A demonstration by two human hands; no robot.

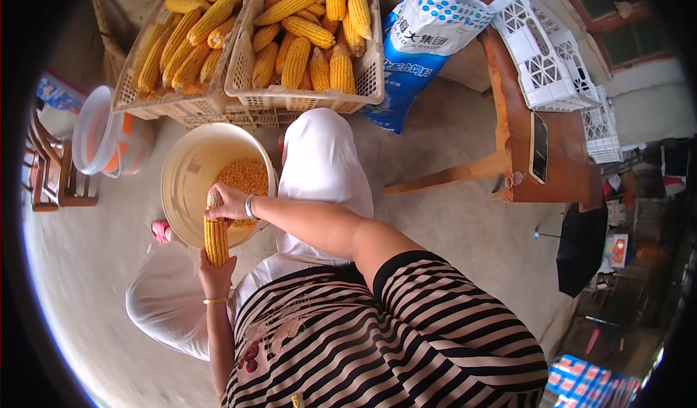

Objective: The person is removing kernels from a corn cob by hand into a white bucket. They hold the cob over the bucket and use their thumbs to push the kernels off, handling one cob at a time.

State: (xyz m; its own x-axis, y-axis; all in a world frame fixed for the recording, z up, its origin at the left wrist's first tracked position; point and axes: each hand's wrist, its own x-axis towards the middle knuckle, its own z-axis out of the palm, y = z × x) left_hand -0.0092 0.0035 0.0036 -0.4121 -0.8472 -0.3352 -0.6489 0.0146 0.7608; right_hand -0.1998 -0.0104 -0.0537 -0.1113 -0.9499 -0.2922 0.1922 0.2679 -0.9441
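Observation:
An ear of corn (216,239) stands nearly lengthwise between my hands, over the near rim of a cream bucket (178,179). Its far tip is pale and looks stripped, while the rest is still covered in yellow kernels. My left hand (216,276) is closed round the near end. Higher up, my right hand (231,203) grips the cob close to the bare tip, its wrist wearing a silver bracelet. Inside the bucket lies a heap of loose corn kernels (245,178), partly hidden by my right hand.
Beyond the bucket, a left crate (125,103) and a right crate (308,102) hold several ears of corn. A blue and white sack (410,67) leans to their right. The wooden table (563,136) carries a phone (538,147) and white crates (541,74). At left is a clear tub (98,132).

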